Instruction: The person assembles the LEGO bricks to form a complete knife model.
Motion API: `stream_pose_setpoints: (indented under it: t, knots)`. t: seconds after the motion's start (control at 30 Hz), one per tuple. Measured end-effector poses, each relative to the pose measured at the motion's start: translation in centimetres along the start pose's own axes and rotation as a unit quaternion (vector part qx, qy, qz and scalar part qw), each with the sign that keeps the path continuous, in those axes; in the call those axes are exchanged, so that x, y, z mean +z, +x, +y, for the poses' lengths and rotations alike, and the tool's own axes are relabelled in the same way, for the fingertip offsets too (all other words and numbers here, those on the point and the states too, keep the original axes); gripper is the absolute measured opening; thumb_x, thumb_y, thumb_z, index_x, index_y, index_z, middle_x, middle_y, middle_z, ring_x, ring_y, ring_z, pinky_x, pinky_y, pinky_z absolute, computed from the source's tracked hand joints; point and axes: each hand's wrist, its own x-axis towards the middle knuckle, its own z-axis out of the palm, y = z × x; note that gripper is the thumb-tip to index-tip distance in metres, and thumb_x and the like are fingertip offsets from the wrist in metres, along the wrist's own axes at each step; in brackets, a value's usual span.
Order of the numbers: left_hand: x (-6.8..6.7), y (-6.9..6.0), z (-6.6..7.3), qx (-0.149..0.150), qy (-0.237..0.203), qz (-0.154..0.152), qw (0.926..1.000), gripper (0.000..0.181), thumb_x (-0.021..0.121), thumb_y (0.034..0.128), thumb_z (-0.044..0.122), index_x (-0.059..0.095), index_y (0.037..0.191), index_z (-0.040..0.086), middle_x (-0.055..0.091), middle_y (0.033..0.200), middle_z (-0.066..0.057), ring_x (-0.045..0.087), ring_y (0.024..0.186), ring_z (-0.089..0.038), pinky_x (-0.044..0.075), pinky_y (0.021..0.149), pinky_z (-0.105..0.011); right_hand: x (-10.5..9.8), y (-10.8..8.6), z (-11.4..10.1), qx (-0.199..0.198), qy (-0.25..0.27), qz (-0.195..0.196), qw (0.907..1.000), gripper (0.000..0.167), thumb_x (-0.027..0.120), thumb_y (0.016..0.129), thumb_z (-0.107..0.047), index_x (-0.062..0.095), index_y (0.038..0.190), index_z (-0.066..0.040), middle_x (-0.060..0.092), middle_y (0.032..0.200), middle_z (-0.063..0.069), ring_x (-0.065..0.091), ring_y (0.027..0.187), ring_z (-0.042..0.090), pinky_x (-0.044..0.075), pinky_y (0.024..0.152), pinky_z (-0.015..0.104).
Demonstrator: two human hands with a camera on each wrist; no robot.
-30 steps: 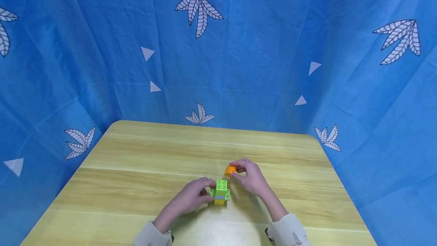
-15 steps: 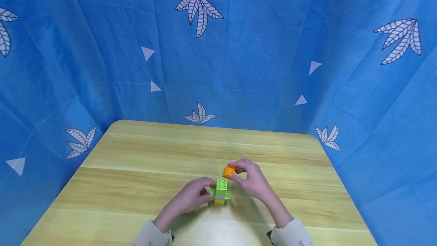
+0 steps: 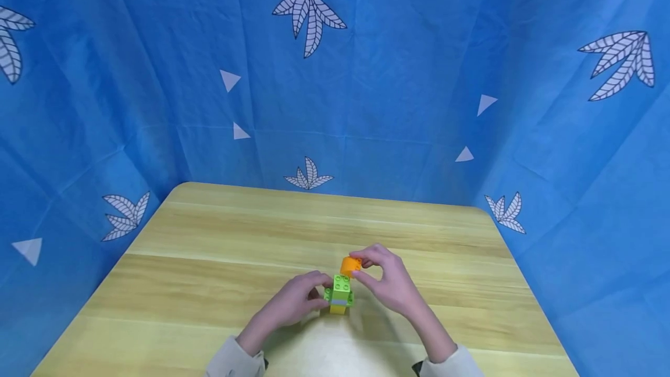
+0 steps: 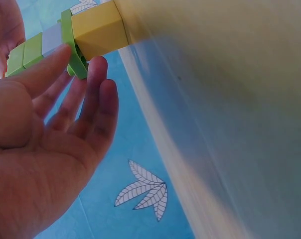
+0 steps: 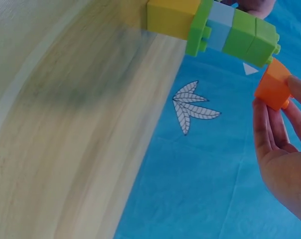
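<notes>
A stack of toy building bricks point(image 3: 341, 285) stands on the table: a yellow brick point(image 5: 173, 18) at the bottom, a wider green plate point(image 4: 74, 47), a pale grey-blue layer point(image 5: 220, 22) and green bricks point(image 5: 250, 40) with studs on top. My left hand point(image 3: 297, 301) holds the stack at the green plate from the left, between thumb and fingers. An orange brick point(image 3: 349, 266) with a curved side is pinched by my right hand point(image 3: 389, 284). It hangs tilted close to the stack's top; whether they touch I cannot tell.
The wooden table point(image 3: 209, 237) stretches out around both hands. Behind and beside it hangs a blue cloth point(image 3: 398, 74) with leaf and triangle prints.
The orange brick has moved slightly left and closer to the stack's top, and its tilt has changed. My left hand keeps its hold on the stack. The head view has shifted slightly.
</notes>
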Motion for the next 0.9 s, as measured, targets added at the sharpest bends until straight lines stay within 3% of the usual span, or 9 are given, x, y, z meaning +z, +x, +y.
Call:
stream_pose_setpoints:
  t: [0.23, 0.47, 0.9]
  knots:
    - [0.08, -0.19, -0.07, 0.005, -0.010, 0.000, 0.9999, 0.033, 0.077, 0.0914, 0.011, 0.070, 0.123, 0.018, 0.069, 0.112, 0.003, 0.063, 0.083, -0.003, 0.056, 0.075, -0.021, -0.18, -0.28, -0.75, -0.010, 0.017, -0.027, 0.9995, 0.033, 0.079, 0.092, -0.013, 0.074, 0.124, -0.016, 0.071, 0.114, -0.005, 0.067, 0.099, 0.025, 0.057, 0.094, 0.037]
    - [0.13, 0.05, -0.13, 0.011, 0.000, 0.000, 0.9999, 0.032, 0.077, 0.0915, 0.013, 0.070, 0.122, 0.019, 0.070, 0.114, 0.003, 0.063, 0.084, -0.002, 0.056, 0.076, -0.020, -0.28, -0.57, -0.99, -0.024, 0.010, -0.045, 0.9987, 0.032, 0.078, 0.094, -0.017, 0.074, 0.125, -0.014, 0.070, 0.112, -0.007, 0.065, 0.097, 0.013, 0.057, 0.090, 0.031]
    - [0.05, 0.00, -0.03, 0.006, -0.008, -0.002, 1.0000, 0.034, 0.077, 0.0917, 0.012, 0.070, 0.124, 0.018, 0.070, 0.116, 0.001, 0.063, 0.084, -0.003, 0.055, 0.076, -0.020, -0.15, -0.73, -0.72, -0.034, 0.029, -0.070, 0.9965, 0.030, 0.074, 0.097, -0.019, 0.073, 0.127, -0.015, 0.069, 0.112, -0.006, 0.066, 0.100, 0.021, 0.058, 0.092, 0.037]
